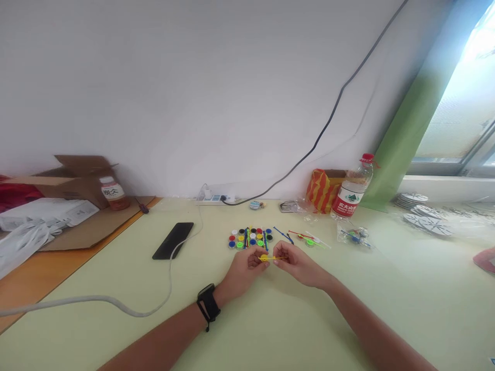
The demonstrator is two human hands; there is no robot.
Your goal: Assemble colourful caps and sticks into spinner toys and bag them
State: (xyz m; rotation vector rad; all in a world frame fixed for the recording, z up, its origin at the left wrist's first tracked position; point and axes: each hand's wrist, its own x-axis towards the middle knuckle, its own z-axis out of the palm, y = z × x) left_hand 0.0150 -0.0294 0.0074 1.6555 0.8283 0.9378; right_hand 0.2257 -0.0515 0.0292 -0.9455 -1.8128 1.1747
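Note:
Between finger and thumb, my left hand pinches a small yellow disc. My right hand is closed on a thin yellow stick, whose left end meets or nearly meets the disc; whether they are joined is too small to tell. Just beyond my hands lie rows of small round discs in red, white, black, blue, yellow and green, with several thin coloured sticks across them. Right of these rest a blue stick, a red stick and a green disc with a stick.
A black phone and a white cable lie left. A power strip is against the wall. A large water bottle, a striped bag and a small bagged set stand or lie right. Cardboard box and drink bottle sit far left.

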